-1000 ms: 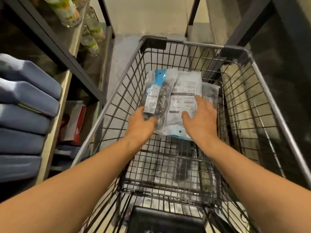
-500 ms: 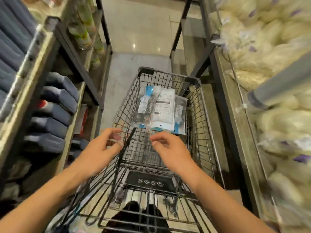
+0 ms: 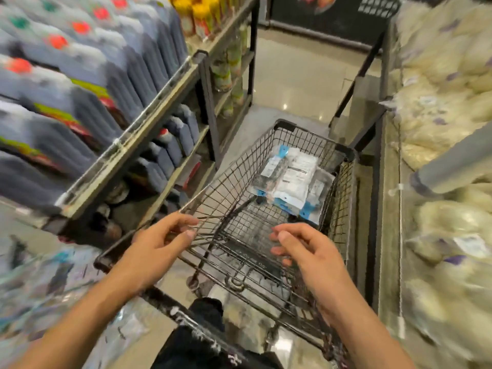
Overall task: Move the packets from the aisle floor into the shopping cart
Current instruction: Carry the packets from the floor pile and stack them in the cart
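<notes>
Since the packets [image 3: 292, 182] already lie in the far end of the shopping cart [image 3: 343, 153], overlapping one another flat on the wire floor, neither of my hands carries anything; my left hand [image 3: 159, 246] hovers over the near left rim with fingers loosely curled and the thumb close to the forefinger, pinching nothing that I can make out; my right hand [image 3: 303, 251] hangs over the near part of the basket, fingers relaxed and half bent, likewise empty.

I judge the packets to be light and limp: thin clear film with a white printed label and blue card edges, something dark and wiry showing through one of them; the film looks slick, so a flat palm would probably slide on it; the contents seem springy rather than fragile, so a firm pinch should do no harm. The best hold, I think, is the stiffer blue header strip at an end, thumb on top and fingers beneath; taken at the middle they would likely sag and fan apart.

Blurred clear wrapping shows low at my left, but whether it is more packets on the aisle floor I cannot tell; bottles [image 3: 93, 75] fill the left shelves and pale bags [image 3: 439, 89] the right.
</notes>
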`<move>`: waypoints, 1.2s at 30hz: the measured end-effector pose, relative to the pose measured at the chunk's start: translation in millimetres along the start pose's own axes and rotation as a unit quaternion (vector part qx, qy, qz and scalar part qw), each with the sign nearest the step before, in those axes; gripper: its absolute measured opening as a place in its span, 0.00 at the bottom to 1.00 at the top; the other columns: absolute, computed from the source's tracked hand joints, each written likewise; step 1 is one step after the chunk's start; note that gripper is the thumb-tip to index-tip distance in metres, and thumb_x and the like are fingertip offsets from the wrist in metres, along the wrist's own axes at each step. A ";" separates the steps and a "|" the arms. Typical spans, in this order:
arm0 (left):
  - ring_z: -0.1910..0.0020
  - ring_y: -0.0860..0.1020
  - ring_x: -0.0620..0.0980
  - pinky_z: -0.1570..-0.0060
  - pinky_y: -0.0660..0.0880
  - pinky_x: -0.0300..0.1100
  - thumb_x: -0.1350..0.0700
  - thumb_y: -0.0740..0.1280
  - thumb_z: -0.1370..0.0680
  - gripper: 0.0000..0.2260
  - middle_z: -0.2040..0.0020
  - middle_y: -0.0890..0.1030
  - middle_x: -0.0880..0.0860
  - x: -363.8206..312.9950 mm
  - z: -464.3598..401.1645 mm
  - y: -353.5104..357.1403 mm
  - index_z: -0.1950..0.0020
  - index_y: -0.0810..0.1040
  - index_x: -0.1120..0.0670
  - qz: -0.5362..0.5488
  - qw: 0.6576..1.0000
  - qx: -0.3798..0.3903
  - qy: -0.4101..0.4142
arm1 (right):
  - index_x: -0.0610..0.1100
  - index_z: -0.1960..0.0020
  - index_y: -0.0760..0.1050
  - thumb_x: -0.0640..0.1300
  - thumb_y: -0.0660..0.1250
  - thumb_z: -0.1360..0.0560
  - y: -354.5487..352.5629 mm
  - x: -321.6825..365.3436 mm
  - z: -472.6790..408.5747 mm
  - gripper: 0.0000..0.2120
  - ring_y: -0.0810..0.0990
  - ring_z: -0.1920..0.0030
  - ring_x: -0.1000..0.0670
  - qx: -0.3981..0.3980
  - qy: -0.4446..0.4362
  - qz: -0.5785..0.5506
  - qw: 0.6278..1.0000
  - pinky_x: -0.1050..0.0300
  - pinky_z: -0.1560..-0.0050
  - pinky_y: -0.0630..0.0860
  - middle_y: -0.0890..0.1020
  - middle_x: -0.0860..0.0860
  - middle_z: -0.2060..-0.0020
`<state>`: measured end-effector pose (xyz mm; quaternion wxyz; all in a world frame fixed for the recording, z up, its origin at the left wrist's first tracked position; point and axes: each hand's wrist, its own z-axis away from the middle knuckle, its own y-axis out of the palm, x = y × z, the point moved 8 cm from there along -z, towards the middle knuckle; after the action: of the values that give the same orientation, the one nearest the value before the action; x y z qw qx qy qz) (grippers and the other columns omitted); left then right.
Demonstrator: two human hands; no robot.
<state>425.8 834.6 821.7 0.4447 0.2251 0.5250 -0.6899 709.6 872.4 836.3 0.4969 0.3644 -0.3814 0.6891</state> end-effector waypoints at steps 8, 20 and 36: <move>0.49 0.85 0.47 0.42 0.80 0.51 0.44 0.72 0.22 0.07 0.48 0.87 0.47 45.9 139.3 -1.1 0.44 0.82 0.36 0.136 0.971 -0.166 -0.105 | 0.45 0.48 0.84 0.42 0.68 0.19 29.9 -6.2 19.8 0.06 0.85 0.57 0.48 0.092 0.016 -0.051 0.994 0.54 0.55 0.79 0.88 0.46 0.55; 0.56 0.84 0.48 0.56 0.77 0.34 0.64 0.68 0.19 0.11 0.53 0.87 0.46 149.2 328.2 -41.5 0.45 0.83 0.49 0.225 0.860 -0.382 -0.253 | 0.39 0.49 0.82 0.41 0.65 0.17 205.6 27.4 82.7 0.08 0.81 0.66 0.51 0.321 -0.004 -0.004 0.947 0.55 0.61 0.75 0.86 0.45 0.60; 0.49 0.85 0.53 0.47 0.77 0.50 0.59 0.63 0.15 0.10 0.54 0.87 0.45 321.7 606.2 -68.7 0.45 0.83 0.50 0.338 0.681 -0.541 -0.359 | 0.43 0.52 0.82 0.42 0.66 0.18 477.0 -80.4 308.9 0.08 0.81 0.65 0.51 0.519 -0.008 0.183 0.835 0.58 0.63 0.73 0.86 0.49 0.62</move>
<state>300.3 156.5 818.3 0.8465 -0.1580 0.4949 -0.1162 307.8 462.8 824.4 0.0969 0.4978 -0.0314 0.8613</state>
